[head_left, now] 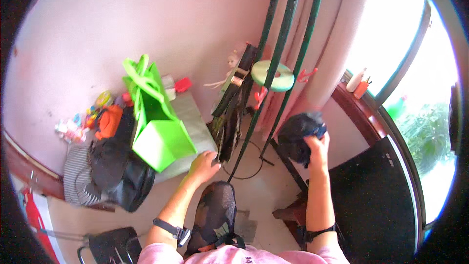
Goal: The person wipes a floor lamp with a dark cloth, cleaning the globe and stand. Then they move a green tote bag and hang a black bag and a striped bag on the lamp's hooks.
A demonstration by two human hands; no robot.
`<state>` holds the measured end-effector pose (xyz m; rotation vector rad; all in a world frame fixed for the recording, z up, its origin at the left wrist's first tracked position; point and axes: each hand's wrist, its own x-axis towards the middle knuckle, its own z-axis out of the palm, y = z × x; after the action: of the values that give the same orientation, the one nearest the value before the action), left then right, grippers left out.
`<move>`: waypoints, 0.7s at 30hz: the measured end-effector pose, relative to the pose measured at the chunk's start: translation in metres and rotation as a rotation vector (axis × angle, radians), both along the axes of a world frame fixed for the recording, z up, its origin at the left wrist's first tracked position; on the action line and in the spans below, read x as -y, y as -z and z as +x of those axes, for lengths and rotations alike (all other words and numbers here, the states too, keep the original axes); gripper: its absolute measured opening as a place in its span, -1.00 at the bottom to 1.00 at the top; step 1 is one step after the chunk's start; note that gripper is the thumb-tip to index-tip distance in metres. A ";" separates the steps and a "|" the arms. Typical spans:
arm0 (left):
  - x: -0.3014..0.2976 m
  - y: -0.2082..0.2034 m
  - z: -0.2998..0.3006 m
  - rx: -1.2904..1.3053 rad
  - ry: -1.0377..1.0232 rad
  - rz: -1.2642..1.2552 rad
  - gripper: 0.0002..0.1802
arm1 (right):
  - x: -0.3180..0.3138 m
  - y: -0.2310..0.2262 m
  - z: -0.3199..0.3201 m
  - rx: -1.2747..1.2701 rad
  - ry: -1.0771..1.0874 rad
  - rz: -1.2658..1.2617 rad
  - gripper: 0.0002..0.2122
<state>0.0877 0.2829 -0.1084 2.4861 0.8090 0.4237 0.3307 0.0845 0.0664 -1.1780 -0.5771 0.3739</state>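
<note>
At the right, my right hand [317,147] is closed on a bunched dark cloth item [299,136], black with a bit of blue at its edge; its exact kind is unclear. It is held up beside a green-poled coat stand [281,32] with a round pale-green disc and red hooks. My left hand [204,167] is left of the stand, fingers loosely bent and thumb apart, with nothing visible in it. Just beyond its fingertips hangs the lower end of a dark bag with straps [229,122]. A bright green tote bag [163,139] stands left of this hand.
Piled at the left are a black bag [119,176], striped cloth [77,173], an orange item [108,121] and small toys. A doll [232,61] leans by the wall. A large black panel [378,200] is at right, below a window sill with bottles [356,80]. A black chair [112,245] is lower left.
</note>
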 end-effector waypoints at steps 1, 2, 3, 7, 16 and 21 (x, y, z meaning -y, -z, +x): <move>-0.012 0.007 0.007 0.016 0.033 0.001 -0.46 | -0.018 -0.019 0.009 0.141 0.086 0.047 -0.63; -0.021 0.014 0.013 0.019 0.064 0.008 -0.44 | -0.034 -0.036 0.017 0.270 0.179 0.080 -0.60; -0.031 0.020 0.018 0.011 0.103 0.046 -0.43 | -0.049 -0.050 0.024 0.329 0.238 0.111 -0.59; -0.050 0.045 0.033 -0.216 0.134 0.207 -0.41 | -0.107 -0.075 0.051 0.484 0.392 -0.014 -0.51; -0.061 0.072 0.029 -0.299 0.144 0.265 -0.54 | -0.154 -0.062 0.043 0.380 -0.006 -0.210 -0.57; -0.055 0.025 0.045 -0.418 0.154 0.025 -0.40 | -0.153 -0.054 0.051 0.415 -0.044 -0.159 -0.55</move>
<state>0.1326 0.3383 -0.1333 2.6763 0.7580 -0.1483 0.3817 0.2375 0.1209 -1.4095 -0.9471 0.2138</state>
